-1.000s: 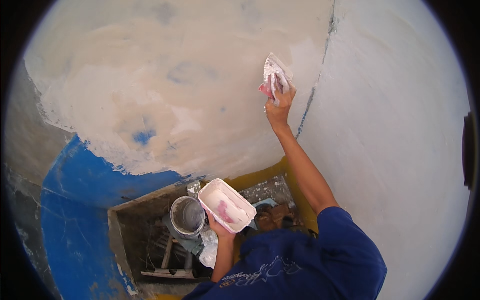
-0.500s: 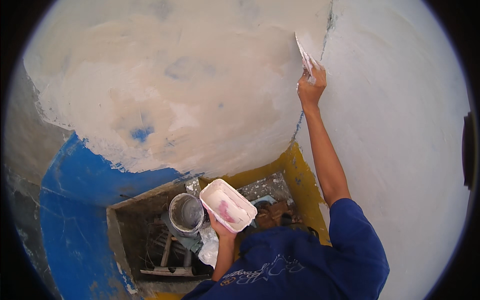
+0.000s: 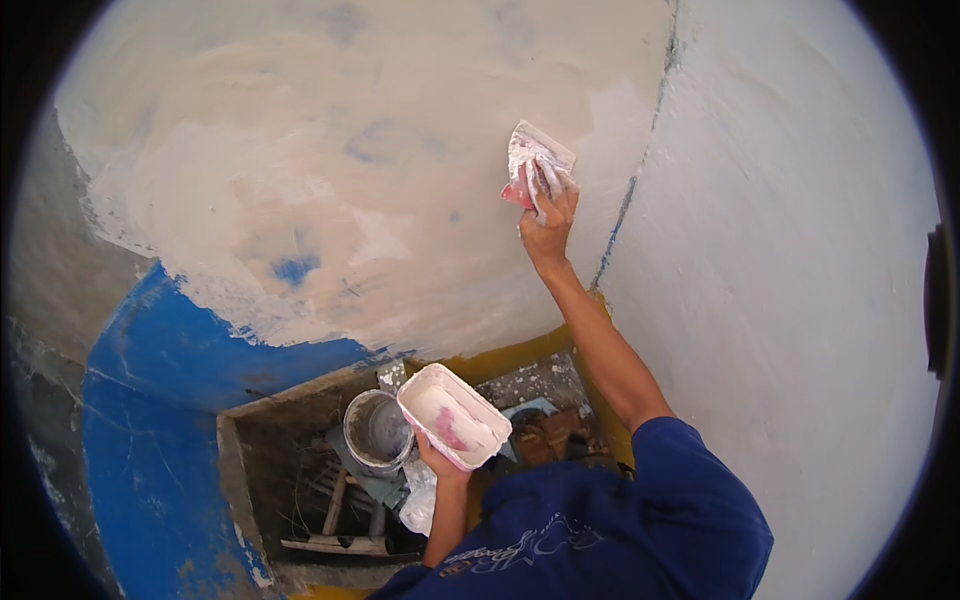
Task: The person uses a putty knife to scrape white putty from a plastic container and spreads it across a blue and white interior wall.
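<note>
My right hand [image 3: 548, 215] is closed on a putty-smeared spreader [image 3: 540, 143], its fingers spread along the blade's back and coated white. Its far edge lies at or very near the wall [image 3: 400, 180], which is covered in cream filler with a few blue patches showing through. Down in front of my body, my left hand [image 3: 444, 462] grips a rectangular plastic tub [image 3: 455, 416] from beneath and the side. White filler with a pink patch shows inside the tub.
A grey-crusted bucket [image 3: 378, 430] stands left of the tub, beside a concrete recess [image 3: 235, 470] holding wood scraps. Bare blue wall [image 3: 150, 370] borders the filler at lower left. A white side wall [image 3: 790, 250] meets the filled wall at a cracked corner on the right.
My right hand has swept the spreader left, away from the corner, and turned it so its broad face shows. The tub in my left hand has hardly shifted.
</note>
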{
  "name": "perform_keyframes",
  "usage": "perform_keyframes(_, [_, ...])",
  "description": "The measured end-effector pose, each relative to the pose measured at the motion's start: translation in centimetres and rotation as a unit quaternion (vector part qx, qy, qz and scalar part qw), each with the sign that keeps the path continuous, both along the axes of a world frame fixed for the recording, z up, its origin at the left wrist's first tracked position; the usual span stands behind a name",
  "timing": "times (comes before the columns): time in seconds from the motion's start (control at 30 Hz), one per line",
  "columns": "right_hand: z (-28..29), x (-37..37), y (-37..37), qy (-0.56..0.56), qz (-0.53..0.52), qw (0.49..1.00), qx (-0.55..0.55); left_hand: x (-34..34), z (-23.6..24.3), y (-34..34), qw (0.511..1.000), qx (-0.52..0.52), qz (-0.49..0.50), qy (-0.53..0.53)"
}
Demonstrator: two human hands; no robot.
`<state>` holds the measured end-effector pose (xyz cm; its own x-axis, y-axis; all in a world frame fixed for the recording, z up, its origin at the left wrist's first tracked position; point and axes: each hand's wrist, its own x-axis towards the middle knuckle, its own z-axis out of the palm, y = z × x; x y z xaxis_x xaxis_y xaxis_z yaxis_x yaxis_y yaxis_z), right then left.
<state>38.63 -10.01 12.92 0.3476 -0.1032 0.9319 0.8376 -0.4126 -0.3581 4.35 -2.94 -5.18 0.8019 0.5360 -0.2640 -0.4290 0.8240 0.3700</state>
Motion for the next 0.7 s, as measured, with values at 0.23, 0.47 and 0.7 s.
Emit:
perform_keyframes(0.23, [-2.0,-3.1,-1.5,0.030,0.115,0.993,0.013,-0.1,0.5,0.4,0.999,-0.031,-0.013,-0.020])
perform_keyframes(0.47, [4.9,5.9,-6.8,0.042,-0.084,0.993,0.065,-0.7,-0.9,0.5,1.000,-0.027,0.007,-0.001])
perform_keyframes(0.7, [-1.3,-1.3,-1.5,0.014,0.066,0.997,-0.040,-0.5,-0.1,1.0,1.000,-0.025,-0.001,0.003])
